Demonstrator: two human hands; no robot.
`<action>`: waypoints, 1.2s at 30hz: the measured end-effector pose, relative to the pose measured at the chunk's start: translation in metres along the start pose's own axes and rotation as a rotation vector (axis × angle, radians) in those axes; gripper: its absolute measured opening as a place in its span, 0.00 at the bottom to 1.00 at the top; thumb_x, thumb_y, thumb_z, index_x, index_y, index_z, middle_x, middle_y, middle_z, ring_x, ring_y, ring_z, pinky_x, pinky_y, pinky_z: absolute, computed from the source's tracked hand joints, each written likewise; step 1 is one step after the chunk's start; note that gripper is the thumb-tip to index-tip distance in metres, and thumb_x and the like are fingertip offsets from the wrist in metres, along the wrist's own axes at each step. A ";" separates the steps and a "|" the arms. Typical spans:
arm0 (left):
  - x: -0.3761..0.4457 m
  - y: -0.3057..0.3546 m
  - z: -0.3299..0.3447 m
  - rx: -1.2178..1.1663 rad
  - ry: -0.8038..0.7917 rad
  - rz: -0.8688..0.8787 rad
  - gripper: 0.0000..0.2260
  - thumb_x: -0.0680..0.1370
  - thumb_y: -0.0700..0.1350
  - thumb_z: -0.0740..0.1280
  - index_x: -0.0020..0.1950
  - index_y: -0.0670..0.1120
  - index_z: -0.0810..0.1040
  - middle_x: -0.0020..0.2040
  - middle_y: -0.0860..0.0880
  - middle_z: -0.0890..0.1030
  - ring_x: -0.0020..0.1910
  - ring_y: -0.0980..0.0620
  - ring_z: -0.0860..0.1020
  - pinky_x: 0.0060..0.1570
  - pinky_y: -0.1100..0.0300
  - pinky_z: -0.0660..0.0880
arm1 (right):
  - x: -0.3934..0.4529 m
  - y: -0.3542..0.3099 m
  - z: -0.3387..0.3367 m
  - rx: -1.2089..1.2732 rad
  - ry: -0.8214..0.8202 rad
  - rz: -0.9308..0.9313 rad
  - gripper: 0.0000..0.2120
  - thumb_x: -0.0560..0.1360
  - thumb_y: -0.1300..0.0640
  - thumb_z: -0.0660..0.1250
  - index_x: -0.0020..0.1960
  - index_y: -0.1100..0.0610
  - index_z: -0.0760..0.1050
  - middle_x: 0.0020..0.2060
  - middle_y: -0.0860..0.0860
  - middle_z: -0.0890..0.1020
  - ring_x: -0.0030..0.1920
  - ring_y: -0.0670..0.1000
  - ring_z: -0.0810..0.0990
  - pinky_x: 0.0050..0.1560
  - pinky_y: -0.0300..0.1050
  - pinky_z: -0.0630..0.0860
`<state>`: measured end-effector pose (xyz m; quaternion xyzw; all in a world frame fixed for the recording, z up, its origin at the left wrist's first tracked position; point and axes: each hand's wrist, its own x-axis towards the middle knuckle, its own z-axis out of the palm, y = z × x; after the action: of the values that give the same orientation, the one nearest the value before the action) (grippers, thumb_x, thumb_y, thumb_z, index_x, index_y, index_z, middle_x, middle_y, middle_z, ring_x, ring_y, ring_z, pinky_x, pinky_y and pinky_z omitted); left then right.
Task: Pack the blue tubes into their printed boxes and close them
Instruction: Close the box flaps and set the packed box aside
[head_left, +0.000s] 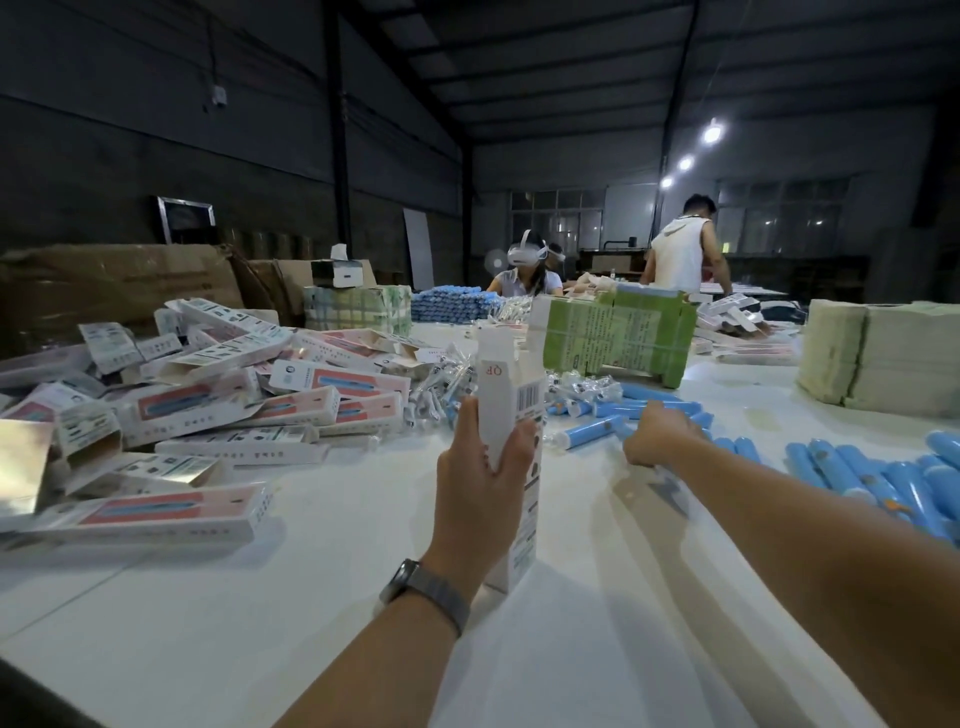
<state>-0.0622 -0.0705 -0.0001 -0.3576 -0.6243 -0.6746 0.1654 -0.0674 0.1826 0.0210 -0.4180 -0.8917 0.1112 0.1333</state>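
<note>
My left hand (480, 478) grips a tall white printed box (511, 410) that stands upright on the white table (322, 597), its top flap open and a barcode on its side. My right hand (657, 439) reaches out over loose blue tubes (597, 439) lying just beyond the box, with fingers curled down among them; whether it holds a tube is hidden. More blue tubes (872, 478) lie in a heap at the right edge.
A big pile of printed boxes (208, 395) covers the table's left side. A green carton (618, 338) stands behind the held box, and stacked flat cardboard (883, 353) sits at far right. Two people (527, 270) work at the table's far end.
</note>
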 end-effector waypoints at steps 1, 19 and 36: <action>0.000 0.000 0.000 0.004 0.004 0.004 0.16 0.71 0.68 0.59 0.53 0.62 0.68 0.55 0.51 0.82 0.47 0.54 0.82 0.41 0.64 0.80 | -0.005 -0.001 -0.006 0.048 0.038 -0.036 0.18 0.76 0.55 0.64 0.64 0.58 0.69 0.49 0.55 0.76 0.52 0.55 0.76 0.46 0.48 0.75; -0.004 -0.001 0.000 0.064 0.036 -0.052 0.17 0.75 0.61 0.61 0.60 0.56 0.67 0.50 0.49 0.81 0.44 0.53 0.82 0.38 0.66 0.76 | -0.163 -0.069 -0.116 1.189 0.351 -0.870 0.32 0.74 0.61 0.73 0.69 0.45 0.61 0.53 0.45 0.73 0.43 0.54 0.83 0.39 0.48 0.84; 0.000 0.000 0.001 0.123 0.065 -0.016 0.12 0.78 0.64 0.62 0.54 0.57 0.69 0.44 0.58 0.80 0.41 0.61 0.80 0.33 0.70 0.73 | -0.159 -0.079 -0.101 0.420 0.336 -1.016 0.14 0.77 0.44 0.67 0.54 0.53 0.76 0.38 0.41 0.79 0.38 0.44 0.79 0.42 0.43 0.80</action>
<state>-0.0617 -0.0694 -0.0006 -0.3196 -0.6615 -0.6477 0.2019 0.0074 0.0187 0.1176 0.0865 -0.9059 0.1400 0.3903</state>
